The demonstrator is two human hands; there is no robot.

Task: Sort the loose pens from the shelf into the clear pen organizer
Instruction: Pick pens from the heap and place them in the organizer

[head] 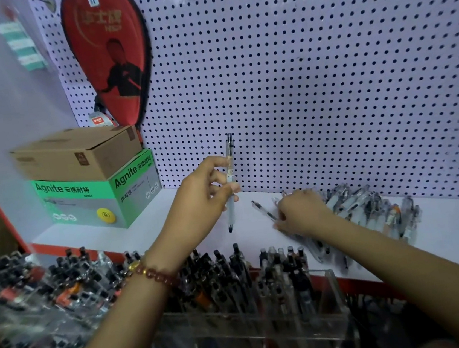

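Closest to the lens stands the clear pen organizer (328, 288), its compartments already crowded with pens set upright, caps up. Beyond it, over the white shelf (458, 230), the left hand (200, 195), a beaded bracelet (151, 273) on its wrist, pinches 1 pen (229, 156) around its middle between thumb and fingers, the pen nearly upright with its tip down and its clip end up against the pegboard (312, 78). The right hand (303, 212) rests on the near edge of the pile of loose pens (369, 209); its fingertips are hidden, so whether it grasps any pen I cannot tell. 1 more pen (262, 210) lies alone just left of that hand. These pens look light, stiff and smooth plastic, likely to roll or slip, so a grip at the rubbery sleeve near the tip, or mid-barrel, should hold best. 2 stacked boxes (94, 175) sit at the shelf's left end.
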